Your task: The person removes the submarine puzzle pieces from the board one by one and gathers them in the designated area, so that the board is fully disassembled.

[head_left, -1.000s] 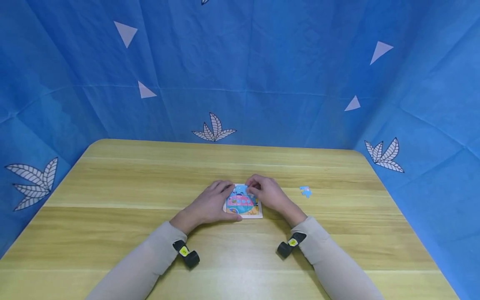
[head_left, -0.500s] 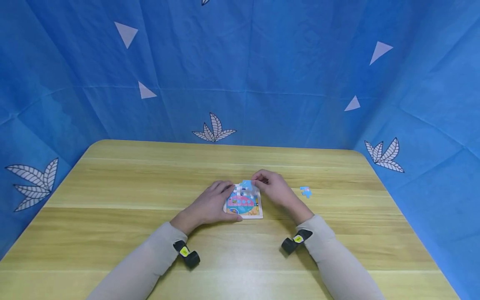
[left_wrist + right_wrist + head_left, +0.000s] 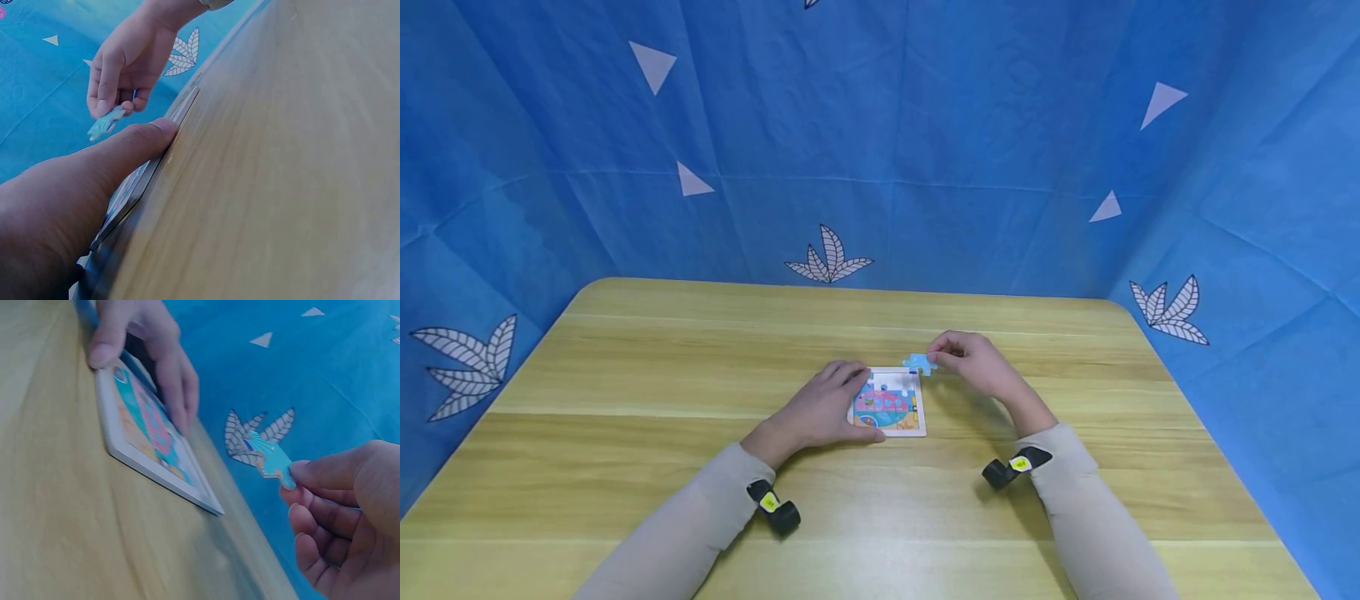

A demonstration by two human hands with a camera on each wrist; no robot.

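Note:
A small square jigsaw puzzle tray (image 3: 904, 432) with a white rim lies on the table, showing a pink and teal picture and a bare white area along its far side. My left hand (image 3: 831, 408) holds the tray by its left part, thumb (image 3: 147, 139) on the near rim and fingers over the far edge. Past the tray's far right corner, my right hand (image 3: 976, 364) pinches a light blue puzzle piece (image 3: 919, 363) between thumb and fingertips. The right wrist view shows this piece (image 3: 272, 459) raised above the table, apart from the tray.
The wooden table (image 3: 715, 350) has rounded far corners. A blue curtain (image 3: 880, 125) with white triangles and leaf prints hangs behind it and along the sides. Black wrist cameras (image 3: 783, 517) are strapped over both sleeves.
My right hand has lifted the blue piece out of the tray and carried it right, exposing white tray bottom. The loose piece at right is now hidden behind that hand. My left hand stays put.

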